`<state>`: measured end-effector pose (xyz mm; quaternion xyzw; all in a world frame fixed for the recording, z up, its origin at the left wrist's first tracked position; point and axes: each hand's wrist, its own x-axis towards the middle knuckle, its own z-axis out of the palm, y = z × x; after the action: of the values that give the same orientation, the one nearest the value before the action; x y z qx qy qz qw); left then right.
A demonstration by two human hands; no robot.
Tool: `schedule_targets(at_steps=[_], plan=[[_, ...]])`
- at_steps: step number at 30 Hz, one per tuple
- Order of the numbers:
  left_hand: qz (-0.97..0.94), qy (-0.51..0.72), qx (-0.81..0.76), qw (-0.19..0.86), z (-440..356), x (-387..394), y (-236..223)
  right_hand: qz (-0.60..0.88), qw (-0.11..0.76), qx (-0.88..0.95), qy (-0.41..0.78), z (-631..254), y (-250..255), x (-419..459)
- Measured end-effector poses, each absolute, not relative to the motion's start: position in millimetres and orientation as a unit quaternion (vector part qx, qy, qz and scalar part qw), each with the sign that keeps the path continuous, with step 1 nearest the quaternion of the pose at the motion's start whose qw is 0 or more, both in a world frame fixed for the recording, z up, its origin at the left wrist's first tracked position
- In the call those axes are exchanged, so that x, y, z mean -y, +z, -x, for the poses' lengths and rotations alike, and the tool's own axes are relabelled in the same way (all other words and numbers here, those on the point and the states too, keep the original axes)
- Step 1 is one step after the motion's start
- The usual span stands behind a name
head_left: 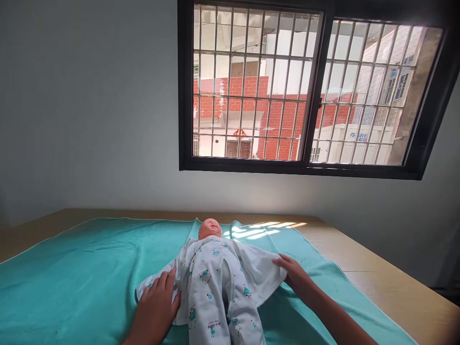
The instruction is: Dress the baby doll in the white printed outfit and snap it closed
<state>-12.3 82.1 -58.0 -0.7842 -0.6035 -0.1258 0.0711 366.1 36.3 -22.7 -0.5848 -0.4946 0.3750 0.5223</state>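
The doll [210, 229] is lying face-up in white patterned clothing [208, 282], a teal cloth [89, 268] spreading beneath it, while left of the doll the left hand [157, 299] is resting on the clothing, fingers nearly together, and right of the doll the right hand [293, 274] is holding the edge of an outspread white flap [264, 273] in its fingers.

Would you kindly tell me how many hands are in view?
2. The left hand is on the clothes, left of the doll; the right hand holds a white flap out to the right.
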Motion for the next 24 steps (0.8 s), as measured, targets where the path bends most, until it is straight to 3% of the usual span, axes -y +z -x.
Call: schedule_targets(at_steps=[3, 6, 8, 11, 14, 16, 21, 24], plan=[[0.787, -0.103, 0.604, 0.075, 11.3, -80.7, -52.5, 0.432, 0.627, 0.431, 0.485, -332.6, 7.3, -37.8], [0.79, -0.097, 0.6, 0.085, 13.7, -80.3, -49.6, 0.412, 0.606, 0.489, 0.474, -277.7, 19.0, -35.9], [0.795, -0.099, 0.591, 0.095, 16.2, -79.8, -49.0, 0.448, 0.511, 0.625, 0.384, -241.8, 13.1, -31.3], [0.802, -0.116, 0.572, 0.128, 20.6, -80.3, -51.1, 0.415, 0.369, 0.819, 0.148, -210.0, -6.2, -17.9], [0.804, -0.165, 0.56, 0.114, 25.3, -84.7, -54.4, 0.404, 0.337, 0.85, 0.02, -210.0, -21.7, -1.0], [0.792, -0.223, 0.568, 0.022, 28.4, -89.9, -52.3, 0.421, 0.358, 0.833, -0.017, -219.6, -27.0, 8.9], [0.615, -0.436, 0.553, -0.355, 28.8, -94.3, -16.0, 0.47, 0.461, 0.749, -0.072, -237.2, -39.5, 19.3], [0.577, -0.461, 0.474, -0.48, 10.8, -79.2, 14.2, 0.489, 0.489, 0.721, -0.043, -238.9, -49.2, 17.5]])
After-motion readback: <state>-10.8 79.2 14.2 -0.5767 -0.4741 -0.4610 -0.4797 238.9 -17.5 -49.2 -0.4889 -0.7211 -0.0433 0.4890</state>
